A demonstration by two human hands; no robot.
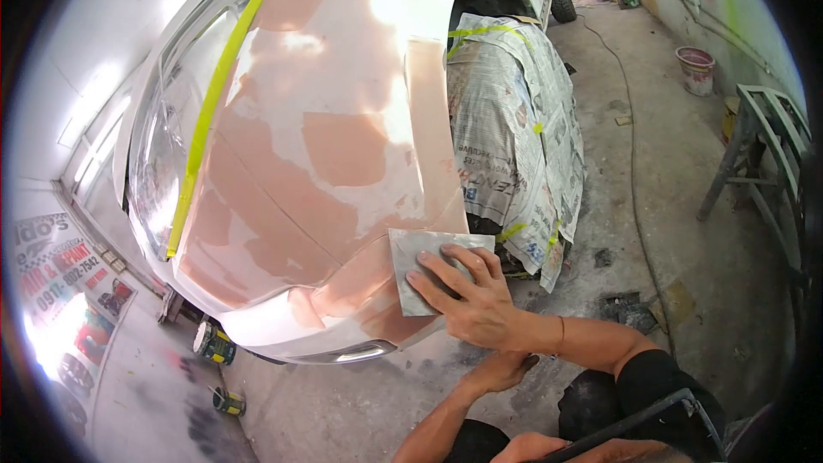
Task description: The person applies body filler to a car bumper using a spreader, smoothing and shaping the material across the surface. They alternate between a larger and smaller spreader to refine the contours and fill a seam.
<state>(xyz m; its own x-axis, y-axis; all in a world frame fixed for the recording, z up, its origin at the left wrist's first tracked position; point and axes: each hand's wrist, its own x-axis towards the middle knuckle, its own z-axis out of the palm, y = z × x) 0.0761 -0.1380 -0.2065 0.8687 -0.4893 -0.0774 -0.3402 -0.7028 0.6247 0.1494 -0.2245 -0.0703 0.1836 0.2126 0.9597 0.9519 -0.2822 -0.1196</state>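
Observation:
My right hand (467, 296) presses a grey sheet of sandpaper (403, 249) against the car's front bumper corner, with its fingers spread over the sheet. The bumper (343, 279) there has pinkish-brown filler patches and white paint. Just below my right wrist is my left hand (504, 370), near my knees and apart from the car. Its fingers are partly hidden, so I cannot see whether they hold anything. The front wheel (523, 137) beside the sheet is covered with newspaper and yellow-green tape. A strip of the same tape (214, 111) runs along the headlight edge.
A cable (633, 120) runs along the concrete floor to my right. Further right stand a metal stand (737, 163) and a bucket (696, 73). Paint cans (214, 343) sit on the left by the wall, under a printed banner (64, 266).

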